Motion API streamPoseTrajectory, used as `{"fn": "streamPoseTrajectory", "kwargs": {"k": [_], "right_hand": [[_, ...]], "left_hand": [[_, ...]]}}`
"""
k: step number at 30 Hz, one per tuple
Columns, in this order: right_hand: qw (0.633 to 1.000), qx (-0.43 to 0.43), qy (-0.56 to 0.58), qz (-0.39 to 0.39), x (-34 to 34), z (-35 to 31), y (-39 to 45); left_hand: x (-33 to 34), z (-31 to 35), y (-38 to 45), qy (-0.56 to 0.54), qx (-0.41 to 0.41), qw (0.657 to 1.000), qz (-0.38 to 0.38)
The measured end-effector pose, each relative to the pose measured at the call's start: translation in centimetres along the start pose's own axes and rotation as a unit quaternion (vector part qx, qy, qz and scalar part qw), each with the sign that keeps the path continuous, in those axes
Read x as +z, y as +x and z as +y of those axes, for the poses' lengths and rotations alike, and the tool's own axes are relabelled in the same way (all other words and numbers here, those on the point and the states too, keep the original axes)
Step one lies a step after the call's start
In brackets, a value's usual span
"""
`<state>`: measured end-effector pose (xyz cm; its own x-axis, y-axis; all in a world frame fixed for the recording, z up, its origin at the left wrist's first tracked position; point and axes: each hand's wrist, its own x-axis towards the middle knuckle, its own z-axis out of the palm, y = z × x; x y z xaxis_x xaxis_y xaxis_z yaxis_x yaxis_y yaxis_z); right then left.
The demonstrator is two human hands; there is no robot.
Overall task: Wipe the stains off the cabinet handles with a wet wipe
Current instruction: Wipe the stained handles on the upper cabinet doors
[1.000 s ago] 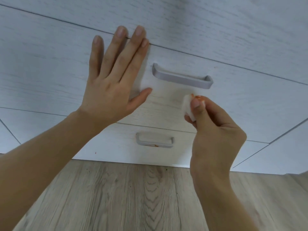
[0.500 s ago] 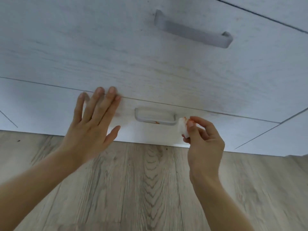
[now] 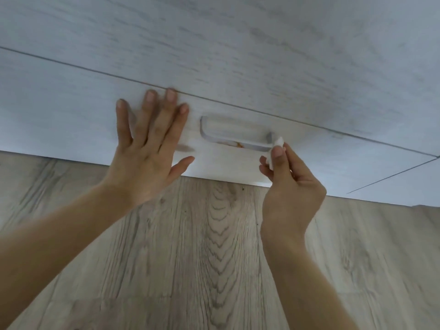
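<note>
Now right hand [image 3: 289,186] pinches wipe [image 3: 276,148] against right end of handle [image 3: 235,139]; left hand [image 3: 147,148], fingers straight, lies flat just left of handle; orange stain [image 3: 238,145] under handle.

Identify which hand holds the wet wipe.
The right hand pinches the wet wipe at the handle; the left hand lies flat, holding nothing.

My right hand [image 3: 291,184] hides most of the wipe [image 3: 277,145]. My left fingertips [image 3: 171,95] look blurry.

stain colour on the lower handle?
Orange-brown stain under the handle; head view.
</note>
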<state>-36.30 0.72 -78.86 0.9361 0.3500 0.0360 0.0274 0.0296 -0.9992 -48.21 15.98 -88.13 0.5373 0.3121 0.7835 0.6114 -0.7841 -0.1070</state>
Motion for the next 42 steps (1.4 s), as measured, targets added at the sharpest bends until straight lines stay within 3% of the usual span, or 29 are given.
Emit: {"fn": "streamPoseTrajectory", "kwargs": {"k": [9, 19, 28, 37, 39, 42], "right_hand": [[0.993, 0.080, 0.081, 0.035, 0.7, -0.7, 0.4], [0.994, 0.067, 0.078, 0.044, 0.1, -0.5, -0.4], [0.989, 0.095, 0.093, 0.059, 1.0, -0.6, -0.1], [0.984, 0.145, 0.096, 0.026, 0.7, -0.5, -0.4], [0.989, 0.125, 0.072, 0.017, 0.2, -0.3, -0.6], [0.999, 0.014, -0.003, 0.033, -0.3, -0.1, -0.8]], "left_hand": [[1.2, 0.8, 0.3, 0.021, -0.022, 0.999, 0.012], [1.5, 0.6, 0.4, 0.033, -0.014, 0.999, 0.031], [1.8, 0.6, 0.4, 0.043, -0.014, 0.998, 0.042], [2.1, 0.6, 0.3, 0.047, -0.013, 0.998, 0.042], [2.0, 0.5, 0.3, 0.041, -0.012, 0.998, 0.040], [1.9, 0.1, 0.2, 0.043, -0.006, 0.998, 0.035]]}}
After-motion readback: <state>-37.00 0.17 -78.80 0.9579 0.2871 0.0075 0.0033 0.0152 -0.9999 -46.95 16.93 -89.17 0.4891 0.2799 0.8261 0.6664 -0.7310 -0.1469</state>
